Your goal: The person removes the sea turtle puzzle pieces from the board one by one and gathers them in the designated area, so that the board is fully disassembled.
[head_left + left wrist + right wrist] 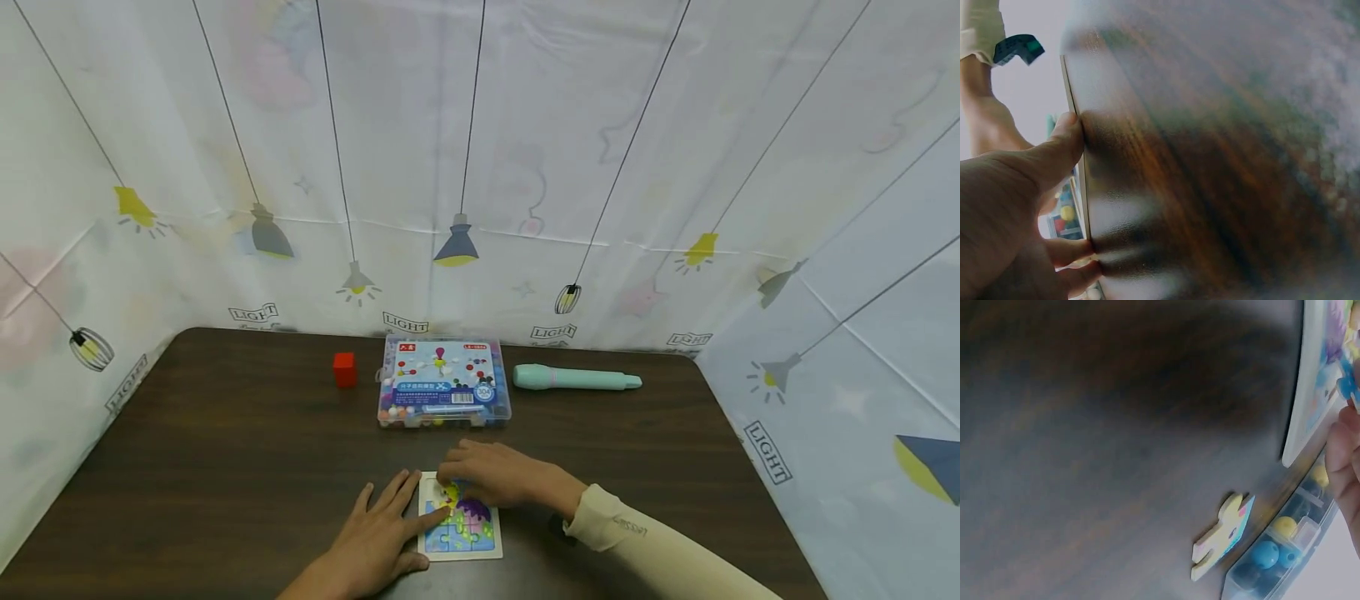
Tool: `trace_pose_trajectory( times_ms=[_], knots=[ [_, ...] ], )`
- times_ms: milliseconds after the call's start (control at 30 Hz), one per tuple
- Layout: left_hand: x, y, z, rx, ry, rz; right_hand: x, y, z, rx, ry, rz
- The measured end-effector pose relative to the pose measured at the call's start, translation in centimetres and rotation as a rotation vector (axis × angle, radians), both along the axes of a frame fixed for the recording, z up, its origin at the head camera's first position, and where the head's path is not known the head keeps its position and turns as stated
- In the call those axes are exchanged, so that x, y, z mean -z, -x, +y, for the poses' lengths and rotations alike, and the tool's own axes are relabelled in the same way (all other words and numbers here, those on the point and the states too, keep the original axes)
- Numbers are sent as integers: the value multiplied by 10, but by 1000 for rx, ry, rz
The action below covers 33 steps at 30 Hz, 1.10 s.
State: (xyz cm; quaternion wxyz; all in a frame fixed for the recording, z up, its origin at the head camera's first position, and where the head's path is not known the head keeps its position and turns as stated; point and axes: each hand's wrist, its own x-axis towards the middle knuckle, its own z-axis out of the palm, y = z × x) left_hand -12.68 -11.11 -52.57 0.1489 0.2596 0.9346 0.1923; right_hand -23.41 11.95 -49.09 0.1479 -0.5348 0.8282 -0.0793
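A small jigsaw puzzle in a pale frame lies flat on the table, with a colourful picture partly covered by the hands. My left hand is spread at its left side. One finger reaches over the picture, and fingertips touch the frame's edge in the left wrist view. Over the top of the puzzle, my right hand pinches a blue puzzle piece, seen at the right edge of the right wrist view. Another loose puzzle piece lies on the table there, its edge pale yellow.
Behind the puzzle is a clear plastic case of coloured balls with a printed label. A red cube stands to its left and a mint-green tapered tube to its right. A patterned curtain hangs beyond the table.
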Motion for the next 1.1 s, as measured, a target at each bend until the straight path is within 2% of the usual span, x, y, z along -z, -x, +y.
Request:
trace_pose_trajectory(
  times_ms=[167,333,467,633,700,933,1100],
  knots=[
    [-1,-1,1,2,-16,4,-5,1,11,72,160,-124],
    [-1,0,3,0,-9,-7,-21,15,46,194,261,-202],
    [-1,-1,3,-1,-23,5,-26,30,82,255,231,-213],
    [0,-2,1,-9,-39,15,-19,38,107,297,175,-265],
    [0,-3,0,-14,-43,18,-15,38,110,310,168,-266],
    [0,-3,-1,-10,-45,37,-6,36,108,353,120,-146],
    [-1,-3,0,-4,-44,31,-3,33,105,392,87,-130]
  ],
)
